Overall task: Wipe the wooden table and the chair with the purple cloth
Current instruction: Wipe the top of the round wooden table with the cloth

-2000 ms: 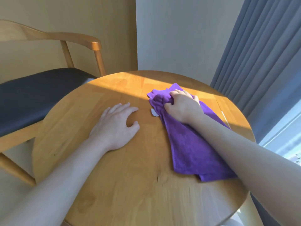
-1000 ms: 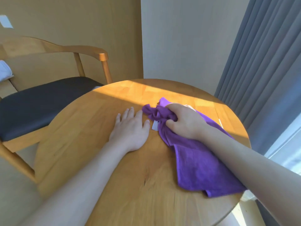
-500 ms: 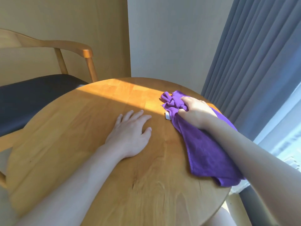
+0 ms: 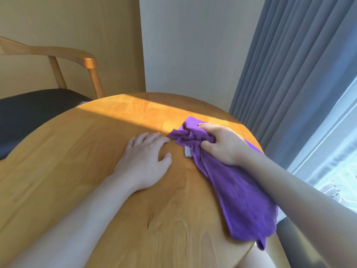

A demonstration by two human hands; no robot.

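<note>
**Cloth bunched at the table's far right**

I see my right hand clenching the soft, crumpled purple cloth on the round, grained wooden table; its tail drapes over the near edge. Left hand lies flat, fingers spread. The chair stands left. Since half a second ago, the cloth slid slightly leftward.

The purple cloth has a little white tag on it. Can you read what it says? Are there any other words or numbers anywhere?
White tag on the purple cloth: too small and blurred to read; no letters can be made out.
Wooden table, chair, curtain and wall: no words, numbers or signs show on them.
So nothing here can be read.
</note>
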